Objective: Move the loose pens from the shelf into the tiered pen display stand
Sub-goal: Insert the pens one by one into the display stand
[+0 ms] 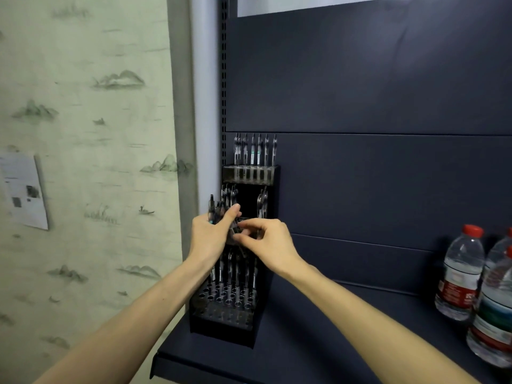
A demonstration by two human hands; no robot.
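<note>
Head view: pens (214, 214) bunched in left hand (209, 236), right hand (267, 242) pinching one alongside.

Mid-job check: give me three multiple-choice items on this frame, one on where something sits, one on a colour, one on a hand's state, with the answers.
1. Where does the tiered pen display stand sit on the shelf?
A. at its left end
B. at its right end, by the bottles
C. on the floor below it

2. What colour are the caps of the water bottles?
A. blue
B. red
C. white

3. What is the left hand doing?
A. hanging idle
B. gripping a bunch of pens
C. pressing flat on the wall

Answers: 1 A, the stand is against the left upright; 2 B, the caps show red; 3 B, pens stick up from its curled fingers.
</note>
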